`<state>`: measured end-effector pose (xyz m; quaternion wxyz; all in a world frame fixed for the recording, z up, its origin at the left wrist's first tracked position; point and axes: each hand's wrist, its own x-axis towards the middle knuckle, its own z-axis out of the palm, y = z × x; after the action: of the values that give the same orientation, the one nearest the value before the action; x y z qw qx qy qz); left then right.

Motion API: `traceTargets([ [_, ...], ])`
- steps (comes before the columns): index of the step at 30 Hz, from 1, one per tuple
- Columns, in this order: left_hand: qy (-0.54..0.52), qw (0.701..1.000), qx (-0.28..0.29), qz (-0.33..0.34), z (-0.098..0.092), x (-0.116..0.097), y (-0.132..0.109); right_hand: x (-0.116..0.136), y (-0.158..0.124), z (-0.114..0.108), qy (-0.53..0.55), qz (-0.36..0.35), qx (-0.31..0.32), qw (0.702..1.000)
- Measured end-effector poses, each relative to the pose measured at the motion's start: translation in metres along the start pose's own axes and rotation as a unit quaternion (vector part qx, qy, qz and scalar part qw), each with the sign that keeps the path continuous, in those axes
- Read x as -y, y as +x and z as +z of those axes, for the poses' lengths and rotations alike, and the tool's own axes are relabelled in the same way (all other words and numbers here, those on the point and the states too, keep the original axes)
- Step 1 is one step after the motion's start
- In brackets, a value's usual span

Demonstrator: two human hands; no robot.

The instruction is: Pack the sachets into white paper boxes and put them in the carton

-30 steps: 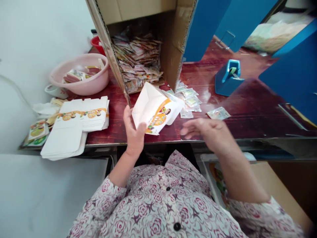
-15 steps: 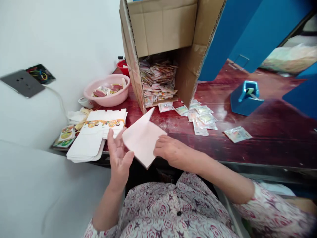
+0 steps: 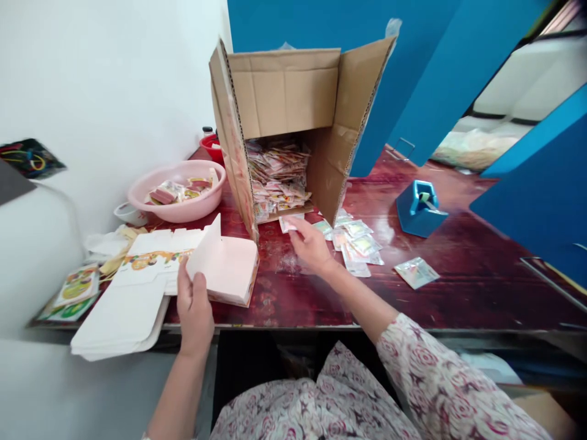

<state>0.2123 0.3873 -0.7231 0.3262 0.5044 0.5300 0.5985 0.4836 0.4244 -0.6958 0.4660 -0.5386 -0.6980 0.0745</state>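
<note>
A small white carton (image 3: 232, 261) lies on the table with its lid flap raised and its printed side facing down toward the table edge. My left hand (image 3: 195, 304) grips it at the left, thumb in front and fingers behind the flap. My right hand (image 3: 312, 244) reaches to the front of a large cardboard box, its fingertips closed on a small flat sachet (image 3: 285, 225) at the box's mouth. Inside the cardboard box (image 3: 284, 91), which is open toward me, many sachets are piled up. More clear sachets (image 3: 359, 245) lie loose just right of my right hand.
Flat unfolded cartons (image 3: 123, 311) are stacked at the left, overhanging the table edge. Behind them stand a pink basin (image 3: 178, 211) with packets and a white cup (image 3: 131, 214). A blue tape dispenser (image 3: 415, 214) and a lone sachet (image 3: 416, 272) are at the right.
The white carton has gone from both hands in front of me down onto the table. My right hand has left it and moved forward to a sachet. The view has tilted up.
</note>
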Motion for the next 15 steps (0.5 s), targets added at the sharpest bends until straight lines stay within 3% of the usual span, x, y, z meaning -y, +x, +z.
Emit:
traceTargets([
  [3,0.026,0.996,-0.029,0.077,-0.007,-0.014,-0.019,-0.042,0.045,-0.001,-0.082,0.051,0.021,0.995],
  [6,0.097,0.962,-0.066,0.246,-0.013,-0.028,-0.051,-0.067,0.088,0.008,-0.160,0.066,0.079,0.982],
  [8,0.136,0.930,0.008,0.341,-0.010,-0.030,-0.072,-0.074,0.111,0.017,-0.190,0.091,0.124,0.970],
  [11,0.128,0.900,0.161,0.383,0.008,-0.019,-0.088,-0.078,0.133,0.031,-0.223,0.153,0.182,0.945],
  [13,0.131,0.894,0.198,0.380,0.027,-0.008,-0.086,-0.081,0.141,0.038,-0.244,0.177,0.185,0.936],
  [15,0.160,0.894,0.198,0.367,0.044,0.002,-0.081,-0.086,0.148,0.042,-0.251,0.181,0.175,0.935],
])
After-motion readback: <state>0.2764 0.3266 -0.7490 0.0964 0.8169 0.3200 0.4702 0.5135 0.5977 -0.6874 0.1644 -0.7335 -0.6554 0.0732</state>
